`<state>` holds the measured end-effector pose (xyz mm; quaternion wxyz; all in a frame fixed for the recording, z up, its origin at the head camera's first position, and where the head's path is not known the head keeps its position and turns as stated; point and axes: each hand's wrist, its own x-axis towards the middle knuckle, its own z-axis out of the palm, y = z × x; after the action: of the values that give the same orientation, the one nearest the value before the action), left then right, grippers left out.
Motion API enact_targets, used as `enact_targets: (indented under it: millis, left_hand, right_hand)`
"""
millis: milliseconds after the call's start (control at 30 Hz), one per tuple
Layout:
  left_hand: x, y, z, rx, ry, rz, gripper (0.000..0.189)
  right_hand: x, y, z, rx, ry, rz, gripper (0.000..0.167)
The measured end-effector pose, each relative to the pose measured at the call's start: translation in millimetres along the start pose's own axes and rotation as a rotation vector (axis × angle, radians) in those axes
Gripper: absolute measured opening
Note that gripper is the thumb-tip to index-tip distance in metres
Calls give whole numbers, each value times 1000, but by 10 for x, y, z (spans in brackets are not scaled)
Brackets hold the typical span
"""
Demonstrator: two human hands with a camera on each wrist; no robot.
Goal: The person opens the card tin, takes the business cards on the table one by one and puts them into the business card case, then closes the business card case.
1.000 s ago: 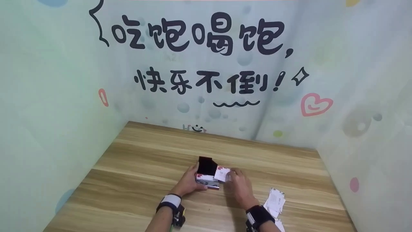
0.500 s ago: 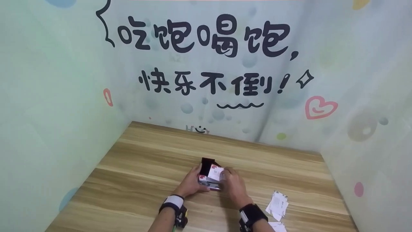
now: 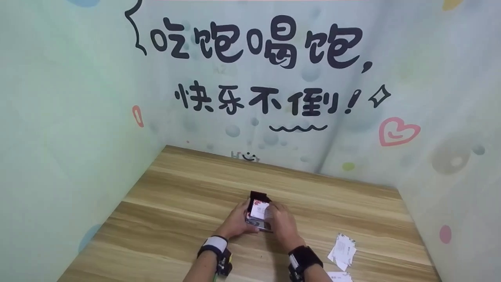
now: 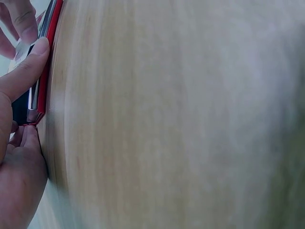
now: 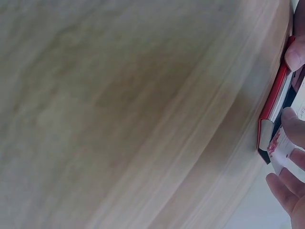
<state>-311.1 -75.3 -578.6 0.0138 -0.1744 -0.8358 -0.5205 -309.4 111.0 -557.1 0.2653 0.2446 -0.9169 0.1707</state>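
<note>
You're pinching the white card (image 3: 259, 209) with your right hand (image 3: 285, 225) over the open case (image 3: 256, 223), mid-table; your left hand (image 3: 235, 222) grips its left edge. Wood table (image 3: 188, 188) stretches left and far to the lettered wall (image 3: 219, 129). Loose cards (image 3: 343, 250) lie near right.

A white card (image 3: 258, 210) with red floral print at one corner overlaps an opened, red-edged case (image 3: 256, 223), silvery in front, black behind.
</note>
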Motion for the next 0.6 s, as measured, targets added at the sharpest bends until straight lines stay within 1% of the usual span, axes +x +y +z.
enact_targets:
  millis: [167, 233, 400, 533, 600]
  left_hand:
    - [10, -7, -9, 1, -4, 3, 112]
    - [-2, 4, -11, 3, -9, -8, 111]
    - [-17, 6, -3, -4, -24, -42, 111]
    - [-9, 1, -2, -12, -24, -38, 111]
    - [-4, 13, -6, -7, -20, -38, 111]
  right_hand:
    - [40, -32, 5, 62, -17, 21, 30]
    - [42, -39, 15, 70, -24, 31, 31]
    - [36, -26, 50, 41, -37, 28, 30]
    - [50, -12, 60, 24, -39, 20, 30]
    - [62, -10, 65, 43, -43, 33, 30]
